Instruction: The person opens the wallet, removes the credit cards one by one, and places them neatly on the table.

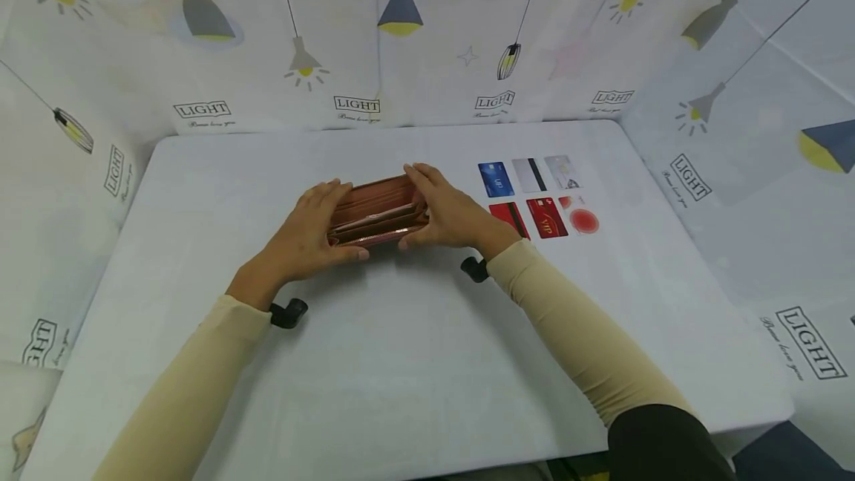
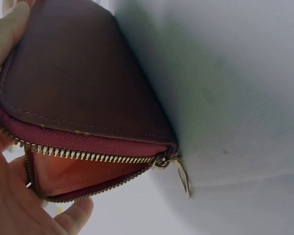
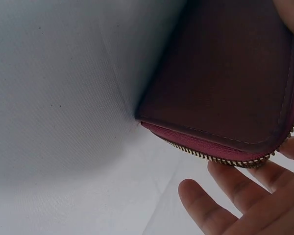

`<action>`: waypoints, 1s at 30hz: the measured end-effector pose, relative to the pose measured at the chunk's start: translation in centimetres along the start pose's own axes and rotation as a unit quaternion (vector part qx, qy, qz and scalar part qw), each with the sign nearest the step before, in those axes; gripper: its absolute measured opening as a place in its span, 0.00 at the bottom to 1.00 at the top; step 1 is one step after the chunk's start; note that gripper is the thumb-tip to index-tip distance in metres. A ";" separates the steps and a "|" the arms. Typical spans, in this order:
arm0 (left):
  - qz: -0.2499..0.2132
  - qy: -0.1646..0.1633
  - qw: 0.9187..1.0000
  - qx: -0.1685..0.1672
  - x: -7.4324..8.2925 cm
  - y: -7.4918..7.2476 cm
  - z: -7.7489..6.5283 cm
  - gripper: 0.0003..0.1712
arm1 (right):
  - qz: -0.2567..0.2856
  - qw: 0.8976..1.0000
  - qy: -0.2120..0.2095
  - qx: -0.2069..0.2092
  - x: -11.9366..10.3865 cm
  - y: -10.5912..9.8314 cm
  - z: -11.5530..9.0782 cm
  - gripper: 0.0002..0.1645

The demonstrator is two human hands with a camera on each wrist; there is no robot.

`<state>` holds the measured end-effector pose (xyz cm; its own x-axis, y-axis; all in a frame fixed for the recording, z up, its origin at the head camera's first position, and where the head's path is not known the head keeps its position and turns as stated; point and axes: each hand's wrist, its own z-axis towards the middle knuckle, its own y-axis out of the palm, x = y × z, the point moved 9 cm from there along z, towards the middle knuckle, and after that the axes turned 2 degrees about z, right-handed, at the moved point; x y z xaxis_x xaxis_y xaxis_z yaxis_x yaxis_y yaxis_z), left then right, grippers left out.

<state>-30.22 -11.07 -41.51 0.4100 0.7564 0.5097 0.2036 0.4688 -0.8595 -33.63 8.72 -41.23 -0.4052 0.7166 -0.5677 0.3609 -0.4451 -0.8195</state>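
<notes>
A brown zip-around wallet (image 1: 377,215) stands on the white table with its mouth unzipped and facing up, showing inner dividers. My left hand (image 1: 297,232) grips its left end, thumb on the near side and fingers on the far side. At the right end, my right hand (image 1: 456,215) holds it the same way. In the left wrist view the brass zipper pull (image 2: 184,178) hangs at the lower corner, and an orange-brown lining (image 2: 73,171) shows through the gap. The right wrist view has the wallet's smooth outer face (image 3: 225,73) and its toothed zipper edge.
Right of the wallet, several cards lie in two rows, among them a blue card (image 1: 496,180), a striped silver card (image 1: 524,175) and a red VIP card (image 1: 548,217). My right forearm passes close to the striped red card (image 1: 505,215). Lamp-printed cloth (image 1: 441,36) surrounds the table (image 1: 414,362).
</notes>
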 end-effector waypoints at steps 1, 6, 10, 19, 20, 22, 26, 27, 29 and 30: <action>-0.007 -0.001 1.000 0.000 0.0 -0.1 -0.1 0.65 | -0.001 1.000 -0.003 0.004 0.0 -0.1 0.0 0.78; -0.031 -0.010 0.999 0.004 -0.2 -0.5 -0.4 0.60 | -0.009 1.000 -0.004 0.017 -0.1 -0.4 0.0 0.74; -0.022 -0.012 1.000 0.010 -0.3 -0.7 -0.5 0.57 | -0.013 1.000 0.002 0.017 -0.1 -0.5 -0.1 0.71; -0.009 0.002 0.999 0.040 -0.3 -1.1 -0.9 0.44 | -0.004 0.999 0.015 0.036 0.2 -1.1 -0.5 0.55; -0.006 0.005 0.999 0.045 -0.2 -1.1 -1.0 0.42 | -0.005 0.999 0.012 0.038 0.1 -1.1 -0.5 0.53; -0.002 0.013 0.998 0.056 -0.1 -1.3 -1.1 0.39 | -0.002 0.999 0.006 0.041 0.1 -1.3 -0.5 0.49; 0.000 0.029 0.997 0.075 0.1 -1.6 -1.3 0.35 | 0.008 0.999 -0.004 0.046 0.0 -1.5 -0.5 0.43; 0.000 0.033 0.996 0.079 0.1 -1.7 -1.3 0.33 | 0.011 0.999 -0.004 0.047 0.0 -1.5 -0.5 0.41; 0.001 0.037 0.996 0.086 0.2 -1.9 -1.4 0.32 | 0.016 0.999 -0.005 0.047 0.0 -1.5 -0.6 0.38; 0.003 0.039 0.995 0.089 0.2 -1.9 -1.4 0.30 | 0.017 0.999 -0.005 0.047 0.1 -1.5 -0.5 0.36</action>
<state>-29.31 -12.49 -39.81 0.4802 0.7244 0.4946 0.0436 0.5434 -0.8383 -33.74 9.73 -40.00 -0.4025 0.6949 -0.5959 0.2950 -0.5177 -0.8031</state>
